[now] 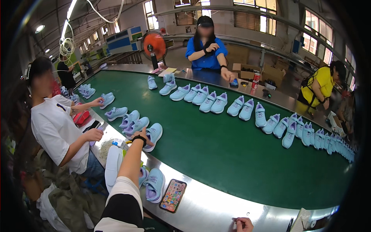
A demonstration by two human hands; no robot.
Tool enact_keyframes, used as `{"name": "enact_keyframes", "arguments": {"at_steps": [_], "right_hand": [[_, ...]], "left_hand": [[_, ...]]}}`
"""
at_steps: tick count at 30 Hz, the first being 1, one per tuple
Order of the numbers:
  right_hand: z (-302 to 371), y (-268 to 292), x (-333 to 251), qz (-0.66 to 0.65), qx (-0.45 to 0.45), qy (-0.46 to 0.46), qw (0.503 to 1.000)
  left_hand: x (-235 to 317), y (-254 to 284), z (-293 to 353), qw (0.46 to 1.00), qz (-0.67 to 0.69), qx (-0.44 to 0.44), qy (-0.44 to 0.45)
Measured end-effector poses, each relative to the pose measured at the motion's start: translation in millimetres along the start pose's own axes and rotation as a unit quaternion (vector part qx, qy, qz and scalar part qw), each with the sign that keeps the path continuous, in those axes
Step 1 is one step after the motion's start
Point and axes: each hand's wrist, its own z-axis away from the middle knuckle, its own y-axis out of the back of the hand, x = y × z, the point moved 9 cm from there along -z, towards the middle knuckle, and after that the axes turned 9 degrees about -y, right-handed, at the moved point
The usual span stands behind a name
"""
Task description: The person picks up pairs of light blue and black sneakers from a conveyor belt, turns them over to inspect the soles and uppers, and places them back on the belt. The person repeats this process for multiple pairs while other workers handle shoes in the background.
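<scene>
My left arm stretches forward over the table edge, a black band at its wrist. At its end my left hand (141, 138) is closed at the heel opening of a light blue sneaker (155, 133) standing on the green belt (216, 154). Just left of it stand more light blue sneakers (136, 125) with lilac linings. Only the fingers of my right hand (242, 224) show at the lower edge, curled over the metal border; what they hold, if anything, cannot be made out. Between my arms lie a light blue sneaker (155, 185) and a phone (173, 195) with a lit screen.
A person in white (58, 127) at the left reaches toward a sneaker (107, 100). Across the belt stands a person in blue (206, 50); another in yellow (322, 85) bends at the right. A long row of sneakers (219, 103) lines the far side. White soles (113, 166) lie beside my arm.
</scene>
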Motion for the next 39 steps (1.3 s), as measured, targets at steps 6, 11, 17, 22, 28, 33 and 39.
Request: {"name": "enact_keyframes", "arguments": {"at_steps": [6, 11, 17, 22, 28, 33, 39], "right_hand": [[1, -6, 3, -0.023, 0.007, -0.018, 1.0], [2, -10, 0, 0.0, 0.012, -0.002, 1.0], [-4, -17, 5, 0.013, 0.011, 0.039, 0.999], [-8, -17, 7, 0.071, 0.057, 0.057, 0.994], [-9, -32, -4, 0.061, 0.006, 0.069, 0.996], [13, -41, -32, 0.176, 0.04, 0.17, 0.969], [27, -29, -12, 0.164, -0.026, 0.018, 0.986]], "left_hand": [[-4, 6, -2, 0.995, -0.006, 0.061, 0.082], [-15, 4, -14, 0.989, 0.074, 0.076, 0.107], [-3, 12, -23, 0.994, 0.025, 0.105, 0.016], [77, 41, 18, 0.956, 0.143, 0.176, -0.186], [181, 53, 203, 0.883, 0.3, 0.085, -0.352], [186, -17, 363, 0.787, 0.468, -0.036, -0.4], [200, -135, 415, 0.753, 0.536, -0.185, -0.334]]}}
